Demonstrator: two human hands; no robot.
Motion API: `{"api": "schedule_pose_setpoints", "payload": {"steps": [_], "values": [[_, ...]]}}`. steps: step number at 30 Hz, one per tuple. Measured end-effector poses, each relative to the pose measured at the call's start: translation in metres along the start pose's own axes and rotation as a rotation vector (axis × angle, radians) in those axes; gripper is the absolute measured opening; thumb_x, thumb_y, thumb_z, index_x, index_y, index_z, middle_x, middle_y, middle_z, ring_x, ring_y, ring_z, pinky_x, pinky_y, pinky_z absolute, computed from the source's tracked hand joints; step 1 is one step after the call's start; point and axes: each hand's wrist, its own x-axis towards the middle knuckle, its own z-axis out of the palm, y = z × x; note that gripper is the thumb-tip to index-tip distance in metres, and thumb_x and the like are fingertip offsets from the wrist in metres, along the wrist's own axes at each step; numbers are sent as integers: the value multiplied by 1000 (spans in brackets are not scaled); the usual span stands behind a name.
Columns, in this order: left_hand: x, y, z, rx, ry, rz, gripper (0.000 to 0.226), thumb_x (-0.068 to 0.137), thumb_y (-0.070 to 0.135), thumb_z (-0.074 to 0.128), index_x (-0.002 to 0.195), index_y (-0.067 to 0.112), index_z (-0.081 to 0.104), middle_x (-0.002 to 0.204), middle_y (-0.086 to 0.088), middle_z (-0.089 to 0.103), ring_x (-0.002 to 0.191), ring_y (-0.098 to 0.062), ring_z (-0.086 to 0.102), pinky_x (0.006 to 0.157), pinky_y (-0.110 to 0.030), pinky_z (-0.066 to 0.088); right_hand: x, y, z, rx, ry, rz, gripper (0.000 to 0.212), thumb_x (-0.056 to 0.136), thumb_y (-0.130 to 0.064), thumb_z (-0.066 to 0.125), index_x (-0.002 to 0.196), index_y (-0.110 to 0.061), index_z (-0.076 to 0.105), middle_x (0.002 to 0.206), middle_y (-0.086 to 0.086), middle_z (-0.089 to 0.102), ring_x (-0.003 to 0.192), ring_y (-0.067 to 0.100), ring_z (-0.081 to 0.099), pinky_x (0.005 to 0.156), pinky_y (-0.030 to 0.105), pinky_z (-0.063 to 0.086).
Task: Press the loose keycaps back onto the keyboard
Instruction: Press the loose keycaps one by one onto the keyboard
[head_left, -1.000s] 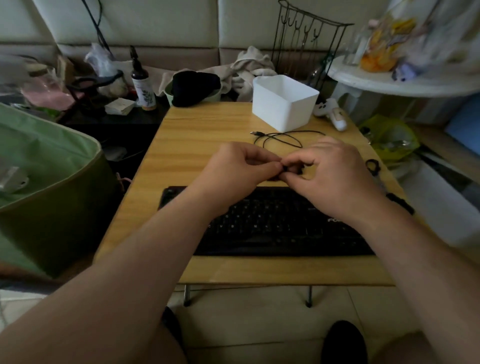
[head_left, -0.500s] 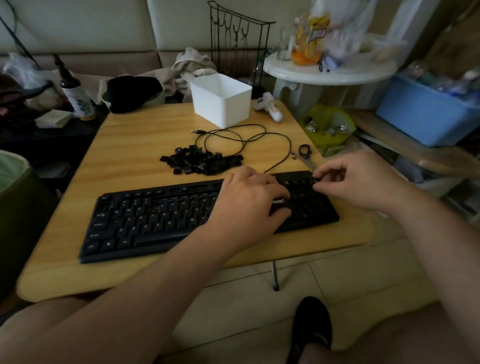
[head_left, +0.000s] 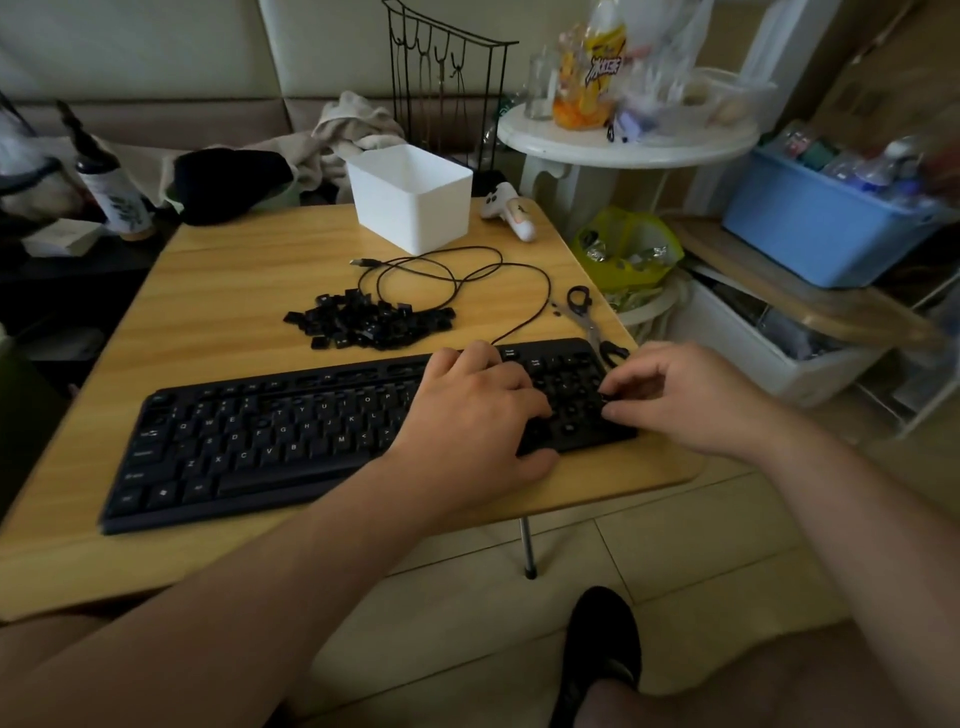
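**Both hands at the keyboard's right end**

The right hand's fingers are curled in, thumb and forefinger tips nearly meeting over the right edge of the number pad; something small and dark seems pinched there, but I cannot tell for sure whether it is a keycap. The left hand lies palm-down on the keyboard, fingers loosely bent and resting on the keys just left of the number pad, thumb at the front edge, gripping nothing.

The keyboard sits slanted across the near side of the table. Behind it, a heap of loose black keycaps lies on the wood, with the coiled cable touching it. Scissors lie by the keyboard's far right corner. A white box stands at the table's back.
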Motion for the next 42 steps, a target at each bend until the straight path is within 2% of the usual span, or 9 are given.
{"api": "schedule_pose_setpoints", "payload": {"steps": [11,15,19,23,26,30,33,38,42], "values": [[-2,-9,-1,-13,-29,-22,49,83,74,52,118,44,70,107,19,65,115,-17,48,98,-42,36,8,-8,4,-101,4,-44,21,83,-38,84,102,-42,77,100,-17,64,96,6,62,89,44,57],[-1,-7,-1,-1,-43,-17,55,83,74,50,128,46,63,108,15,63,114,-19,49,97,-43,37,13,-14,3,-236,-63,-63,21,85,-39,81,106,-41,77,99,-16,59,95,8,57,89,45,54],[0,-1,1,36,-51,8,63,86,72,49,144,48,50,108,7,55,110,-23,48,95,-45,40,15,-19,0,-287,-92,-71,19,87,-38,80,106,-41,77,98,-15,58,93,7,55,86,42,53],[2,1,1,49,-61,18,63,89,71,44,148,52,42,104,7,47,108,-22,45,94,-43,38,16,-23,-2,-304,-108,-80,16,86,-36,81,101,-43,78,96,-16,58,90,5,55,79,34,52],[3,2,1,48,-67,30,58,90,68,43,147,55,43,100,7,40,104,-22,43,91,-43,37,16,-27,-3,-294,-129,-70,14,86,-33,82,94,-44,77,88,-16,61,83,4,58,72,29,51],[3,3,1,62,-86,31,56,90,66,42,144,53,49,104,4,47,106,-24,45,91,-45,38,17,-30,-5,-292,-151,-29,16,86,-32,82,89,-45,75,86,-12,66,79,5,61,70,31,54],[2,4,0,68,-85,36,56,91,64,43,144,52,48,102,4,44,104,-25,45,90,-45,38,19,-31,-3,-273,-154,-2,12,84,-29,84,87,-40,79,82,-17,69,76,1,63,65,24,48],[3,9,0,83,-89,37,52,92,60,41,143,53,49,99,3,33,103,-26,44,87,-44,36,23,-33,2,-221,-143,66,16,82,-21,86,79,-35,80,80,-19,71,78,2,65,71,28,53],[3,10,-1,93,-97,32,53,93,59,39,144,54,48,100,3,35,103,-26,43,87,-44,35,26,-37,6,-252,-142,101,17,81,-16,85,77,-30,78,83,-14,71,82,8,66,75,31,56]]}}
